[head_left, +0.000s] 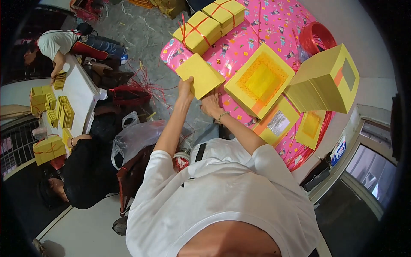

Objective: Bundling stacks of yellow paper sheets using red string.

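My left hand [186, 91] grips the left edge of a yellow paper stack [200, 76], thumb on top and fingers beneath. My right hand [211, 104] is at the stack's near right edge, its fingers partly hidden under it. The stack is at the table's near left edge. To its right lies a tall yellow paper stack [246, 96] whose top sheet has an orange border around a gold square. Beyond my hands sit yellow paper bundles [201, 31] tied with red string.
The pink patterned tablecloth [274, 17] also bears another yellow stack [317, 85], loose sheets [311, 128] and a red ribbon roll [317, 37]. Red strings [143, 83] hang left of me. Two people work at a white table [83, 94], beside a plastic bag [137, 137].
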A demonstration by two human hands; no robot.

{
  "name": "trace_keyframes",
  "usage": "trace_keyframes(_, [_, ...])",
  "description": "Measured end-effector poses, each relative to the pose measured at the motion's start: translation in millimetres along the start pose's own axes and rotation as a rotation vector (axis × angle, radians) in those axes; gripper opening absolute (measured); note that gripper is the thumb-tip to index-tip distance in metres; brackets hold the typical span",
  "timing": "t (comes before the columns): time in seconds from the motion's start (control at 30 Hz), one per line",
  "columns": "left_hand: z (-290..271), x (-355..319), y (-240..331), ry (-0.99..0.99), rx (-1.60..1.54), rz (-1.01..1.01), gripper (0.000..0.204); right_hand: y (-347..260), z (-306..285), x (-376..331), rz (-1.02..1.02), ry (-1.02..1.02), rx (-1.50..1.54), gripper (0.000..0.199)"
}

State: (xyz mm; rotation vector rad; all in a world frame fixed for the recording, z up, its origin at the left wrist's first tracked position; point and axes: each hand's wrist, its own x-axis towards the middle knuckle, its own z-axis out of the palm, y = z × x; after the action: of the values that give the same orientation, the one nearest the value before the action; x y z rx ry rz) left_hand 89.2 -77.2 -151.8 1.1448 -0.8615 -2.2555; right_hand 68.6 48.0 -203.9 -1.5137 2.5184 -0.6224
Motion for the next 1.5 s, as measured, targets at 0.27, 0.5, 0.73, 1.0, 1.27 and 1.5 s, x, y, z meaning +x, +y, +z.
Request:
trace_keyframes(0.27, [-32.4, 54.4, -58.3, 0.191, -0.048, -0.032, 0.032, -7.5, -27.2, -10.1, -0.009, -0.377, 0.059, 0.054])
trace_keyframes(0.5, [-22.2, 56.9, -73.4, 0.318, 0.017, 0.036, 0.03, 0.4, -55.8, -36.6, -0.114, -0.341, 0.215, 0.057])
trace_keyframes(0.73, [-7.9, 51.0, -72.0, 0.453, 0.139, 0.151, 0.032, -4.7, -139.0, -79.7, -0.023, -0.32, 0.538, 0.042])
trace_keyframes(1.0, [-10.4, 50.7, -65.8, 0.551, 0.485, 0.163, 0.039, 3.9, -223.7, -109.9, 0.191, 0.159, 0.576, 0.016])
trace_keyframes(1.27, [-23.9, 47.0, -59.0, 0.914, 1.073, 0.311, 0.065, 42.5, -247.4, -116.5, 0.164, 0.34, 0.151, 0.032])
trace_keyframes(1.5, [55.9, -42.2, -2.3, 0.119, 0.837, 0.946, 0.031, 53.8, -241.1, -127.5, 0.17, 0.328, 0.125, 0.031])
